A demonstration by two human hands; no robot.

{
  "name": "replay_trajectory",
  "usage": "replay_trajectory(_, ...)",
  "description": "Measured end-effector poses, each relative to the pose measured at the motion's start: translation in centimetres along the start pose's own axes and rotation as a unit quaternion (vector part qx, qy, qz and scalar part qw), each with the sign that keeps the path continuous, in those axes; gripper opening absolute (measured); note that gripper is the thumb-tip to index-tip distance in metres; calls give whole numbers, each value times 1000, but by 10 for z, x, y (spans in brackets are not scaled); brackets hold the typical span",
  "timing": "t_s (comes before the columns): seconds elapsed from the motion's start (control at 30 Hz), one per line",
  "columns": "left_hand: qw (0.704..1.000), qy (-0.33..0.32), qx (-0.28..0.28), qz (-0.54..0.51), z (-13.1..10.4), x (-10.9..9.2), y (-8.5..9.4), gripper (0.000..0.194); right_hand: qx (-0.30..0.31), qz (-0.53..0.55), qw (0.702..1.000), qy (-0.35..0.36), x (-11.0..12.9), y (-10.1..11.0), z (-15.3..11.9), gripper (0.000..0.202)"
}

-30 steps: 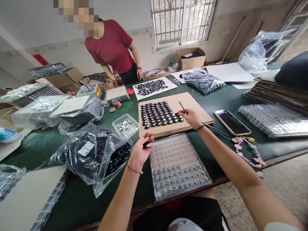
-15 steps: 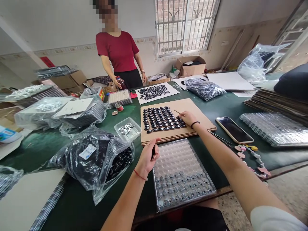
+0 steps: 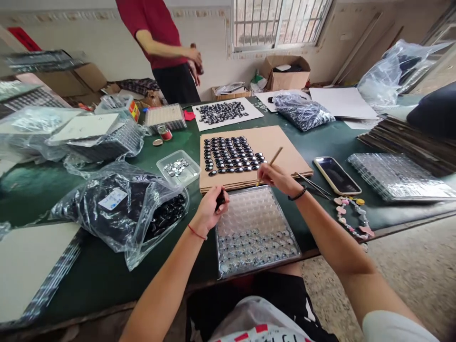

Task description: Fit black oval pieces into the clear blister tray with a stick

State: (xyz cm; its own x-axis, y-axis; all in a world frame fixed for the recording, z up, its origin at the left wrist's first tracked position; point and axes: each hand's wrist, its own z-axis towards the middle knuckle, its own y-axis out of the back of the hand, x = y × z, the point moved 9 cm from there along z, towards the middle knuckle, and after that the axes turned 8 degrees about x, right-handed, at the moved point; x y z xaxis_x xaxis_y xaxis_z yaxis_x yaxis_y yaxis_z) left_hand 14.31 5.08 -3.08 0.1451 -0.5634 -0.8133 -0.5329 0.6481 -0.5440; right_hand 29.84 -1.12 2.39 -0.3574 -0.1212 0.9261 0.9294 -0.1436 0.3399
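Note:
My right hand point(image 3: 278, 177) is closed on a thin wooden stick point(image 3: 275, 156). The stick's lower tip is near the far edge of a clear plastic tray point(image 3: 245, 209) with round pockets; small pieces fill its near rows. My left hand point(image 3: 211, 207) curls around a black piece point(image 3: 220, 199), partly hidden by the fingers, beside the tray's far left corner. Just beyond both hands, shiny black oval pieces point(image 3: 230, 156) lie in rows on stacked brown cardboard point(image 3: 281, 142). Left of that sits a clear box point(image 3: 195, 170) of small silvery pieces point(image 3: 175, 166).
On the left, a plastic bag point(image 3: 117, 199) spills over a bowl of black pieces point(image 3: 166, 216). Tweezers point(image 3: 315, 185), a phone point(image 3: 337, 175) and a bead bracelet point(image 3: 342, 216) lie on the right. A person in a red shirt point(image 3: 153, 28) stands across the table.
My right hand has come back from the black ovals to the tray's far edge, stick still held. The view has tilted down. The person opposite has lifted a dark bottle-like object.

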Motion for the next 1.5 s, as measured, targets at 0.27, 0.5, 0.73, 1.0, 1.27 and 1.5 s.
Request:
replay_trajectory(0.27, 999, -4, -5, 51, 6, 6, 4, 24, 358, -143, 916, 115, 54, -103, -46, 32)
replay_trajectory(0.5, 998, 6, 0, 63, 6, 7, 2, 24, 344, -201, 908, 124, 42, -99, -44, 30)
replay_trajectory(0.73, 988, 6, -21, 150, 3, 7, -1, 29, 56, -78, 990, 108, 43, -49, -29, 32)
replay_trajectory(1.0, 945, -54, -36, 321, -6, -7, -11, 32, -152, -187, 963, 123, 45, -28, -39, 24)
replay_trajectory(1.27, 950, -37, 25, 309, -9, -4, -22, 38, -146, -77, 979, 121, 34, -39, -44, 23)
replay_trajectory(1.5, 944, -52, 45, 324, -11, -5, -29, 34, -172, 45, 980, 89, 27, -34, -44, 25)
